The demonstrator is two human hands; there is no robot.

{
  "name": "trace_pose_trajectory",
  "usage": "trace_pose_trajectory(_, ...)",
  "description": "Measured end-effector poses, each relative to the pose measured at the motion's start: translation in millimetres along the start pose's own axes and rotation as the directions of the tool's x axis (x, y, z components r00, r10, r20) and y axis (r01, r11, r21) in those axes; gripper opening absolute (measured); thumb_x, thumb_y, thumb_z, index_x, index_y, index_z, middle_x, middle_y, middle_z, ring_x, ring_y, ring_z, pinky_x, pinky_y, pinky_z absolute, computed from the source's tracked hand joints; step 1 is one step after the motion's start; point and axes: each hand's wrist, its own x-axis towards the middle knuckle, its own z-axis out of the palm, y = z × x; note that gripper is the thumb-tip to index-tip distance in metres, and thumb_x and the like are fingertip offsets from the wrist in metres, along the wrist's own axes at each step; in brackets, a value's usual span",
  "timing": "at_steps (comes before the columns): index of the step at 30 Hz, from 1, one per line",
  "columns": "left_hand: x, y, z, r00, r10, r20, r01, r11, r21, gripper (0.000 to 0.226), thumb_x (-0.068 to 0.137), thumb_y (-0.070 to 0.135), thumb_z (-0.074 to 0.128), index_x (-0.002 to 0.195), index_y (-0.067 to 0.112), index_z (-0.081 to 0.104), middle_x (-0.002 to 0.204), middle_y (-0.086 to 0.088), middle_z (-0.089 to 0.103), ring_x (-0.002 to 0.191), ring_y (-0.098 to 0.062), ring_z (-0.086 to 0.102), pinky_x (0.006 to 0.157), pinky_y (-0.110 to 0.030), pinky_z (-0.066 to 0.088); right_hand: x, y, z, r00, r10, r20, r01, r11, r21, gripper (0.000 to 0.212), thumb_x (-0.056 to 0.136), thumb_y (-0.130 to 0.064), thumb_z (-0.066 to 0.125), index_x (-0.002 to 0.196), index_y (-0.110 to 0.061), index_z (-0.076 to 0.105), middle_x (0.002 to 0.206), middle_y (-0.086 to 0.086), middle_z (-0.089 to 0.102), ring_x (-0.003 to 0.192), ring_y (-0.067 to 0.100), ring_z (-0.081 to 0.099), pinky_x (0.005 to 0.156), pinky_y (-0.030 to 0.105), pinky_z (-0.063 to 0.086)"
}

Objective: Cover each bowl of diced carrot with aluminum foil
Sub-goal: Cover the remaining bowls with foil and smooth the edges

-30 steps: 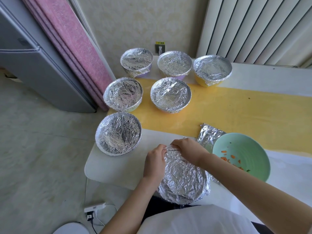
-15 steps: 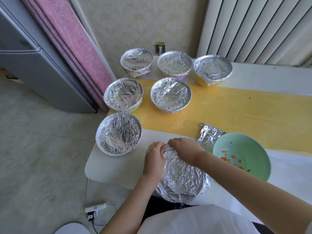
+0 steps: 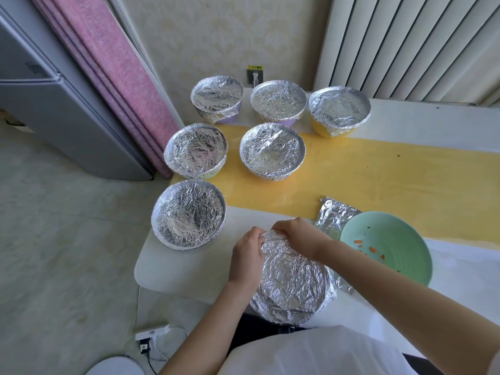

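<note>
Left hand [image 3: 247, 255] and right hand [image 3: 297, 236] still on foil [image 3: 292, 282] rim

A yellow runner [image 3: 378, 180] crosses the white worktop [image 3: 173, 269] from its left edge. Past the far-left corner, a pink curtain [image 3: 113, 77] hangs beside a grey appliance [image 3: 54, 117]. A white power strip [image 3: 153, 331] lies on the floor [image 3: 54, 266] below the near-left corner.

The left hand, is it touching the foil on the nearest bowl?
Touching. The head view shows the left hand with fingers curled onto the foil at its far-left edge.
</note>
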Motion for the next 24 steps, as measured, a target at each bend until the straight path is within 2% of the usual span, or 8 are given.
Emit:
trace_pose_trajectory(2,-0.5,1.2,-1.0,1.0,-0.014,0.007,0.014,1.0,0.001,0.012,0.092,-0.001,0.049,0.097,0.005,0.059,0.085,-0.007,0.064,0.073,-0.016,0.054,0.061,-0.018,0.031,-0.1,-1.3,0.6,1.0,-0.001,-0.01,0.001,0.999,-0.033,0.03,0.085,0.007,0.041,0.1,-0.01,0.061,0.083,0.01,0.064,0.071,0.025,0.05,0.068,0.034,0.042)
trace_pose_trajectory(4,-1.3,2.3,-2.2,0.999,-0.036,0.005,0.036,0.999,-0.001,0.012,0.092,-0.002,0.05,0.097,0.005,0.059,0.086,-0.008,0.065,0.078,-0.021,0.06,0.062,-0.017,0.033,1.0,-3.2,0.9,1.0,-0.008,0.002,0.008,0.998,-0.057,0.032,0.084,0.006,0.042,0.102,-0.012,0.06,0.083,0.009,0.064,0.073,0.026,0.052,0.068,0.035,0.043)
trace_pose_trajectory(9,-5.1,1.4,-2.9,0.996,-0.087,-0.015,0.087,0.996,-0.012,0.02,0.092,-0.002,0.048,0.107,0.007,0.058,0.099,-0.008,0.068,0.093,-0.019,0.063,0.069,-0.018,0.04,3.7,-3.6,2.0,1.0,-0.004,-0.022,0.004,1.0,-0.007,0.029,0.095,-0.007,0.041,0.118,-0.014,0.059,0.107,0.009,0.068,0.096,0.028,0.061,0.08,0.037,0.046)
trace_pose_trajectory(11,-5.8,2.1,-2.6,0.996,-0.092,-0.013,0.092,0.996,-0.011,0.029,0.093,-0.002,0.047,0.118,0.01,0.055,0.11,-0.005,0.065,0.1,-0.018,0.062,0.079,-0.026,0.048,4.0,-2.7,0.2,0.999,0.035,-0.022,-0.035,0.999,0.007,0.027,0.096,-0.005,0.041,0.113,-0.012,0.06,0.103,0.01,0.068,0.093,0.028,0.061,0.076,0.033,0.042)
trace_pose_trajectory(13,-4.2,3.9,-2.3,0.997,-0.083,0.005,0.083,0.996,0.023,0.033,0.093,-0.001,0.045,0.122,0.012,0.053,0.117,-0.002,0.061,0.102,-0.019,0.059,0.083,-0.033,0.048,4.7,-1.9,-0.9,0.998,0.056,-0.013,-0.056,0.998,0.007,0.026,0.092,0.001,0.041,0.104,-0.01,0.061,0.094,0.013,0.067,0.083,0.031,0.06,0.067,0.033,0.04)
trace_pose_trajectory(18,3.3,6.3,-4.0,0.998,-0.067,0.002,0.067,0.998,-0.007,0.02,0.097,0.01,0.042,0.109,0.008,0.059,0.107,-0.003,0.055,0.089,-0.02,0.056,0.077,-0.032,0.045,2.3,-4.6,-4.0,0.999,0.047,0.014,-0.046,0.997,-0.054,0.025,0.089,0.003,0.04,0.098,-0.012,0.058,0.088,0.014,0.065,0.067,0.026,0.045,0.06,0.032,0.034)
trace_pose_trajectory(22,5.9,7.7,-2.3,0.998,-0.063,0.009,0.063,0.998,-0.013,0.02,0.096,0.003,0.042,0.105,0.005,0.06,0.1,-0.004,0.049,0.079,-0.018,0.05,0.075,-0.031,0.044,1.2,-7.9,-9.4,0.999,0.021,0.03,-0.017,0.994,-0.111,0.022,0.098,-0.012,0.038,0.108,-0.012,0.057,0.1,0.011,0.066,0.082,0.028,0.056,0.067,0.033,0.038)
trace_pose_trajectory(24,6.7,9.3,-1.3,0.999,-0.049,0.012,0.049,0.999,-0.006,0.023,0.093,-0.004,0.043,0.106,0.005,0.06,0.098,-0.002,0.047,0.077,-0.014,0.047,0.071,-0.022,0.04,1.7,-11.7,-10.5,0.998,0.015,0.062,-0.007,0.993,-0.118,0.023,0.097,-0.01,0.037,0.105,-0.014,0.058,0.093,0.008,0.065,0.083,0.028,0.054,0.062,0.03,0.03)
